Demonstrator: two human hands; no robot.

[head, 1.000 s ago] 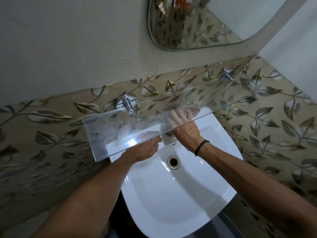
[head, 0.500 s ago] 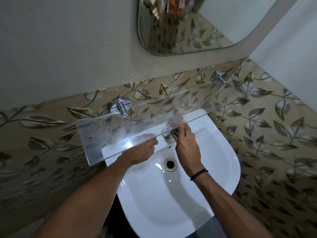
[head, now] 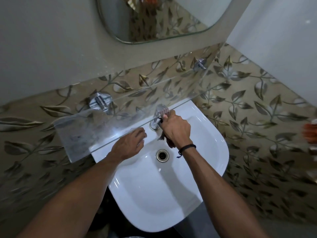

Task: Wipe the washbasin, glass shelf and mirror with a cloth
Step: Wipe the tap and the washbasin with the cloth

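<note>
The white washbasin (head: 168, 194) fills the middle of the view, its drain (head: 162, 155) near the back. My right hand (head: 175, 130) grips a dark checked cloth (head: 169, 143) bunched at the tap (head: 154, 125), just under the front edge of the glass shelf (head: 82, 134). Loose ends of the cloth hang below the hand. My left hand (head: 127, 146) rests on the basin's back left rim with its fingers loosely curled and holds nothing. The shelf's left part looks smeared and cloudy. The mirror (head: 154, 19) hangs on the wall above.
Two chrome brackets (head: 100, 102) (head: 199, 63) fix the shelf to the leaf-patterned tile wall (head: 257, 109). A plain white wall (head: 283, 40) closes the right side. An orange object (head: 310, 133) shows blurred at the right edge.
My right hand has drawn back from under the shelf and now bunches the cloth at the tap. My left hand has stayed on the basin's rim.
</note>
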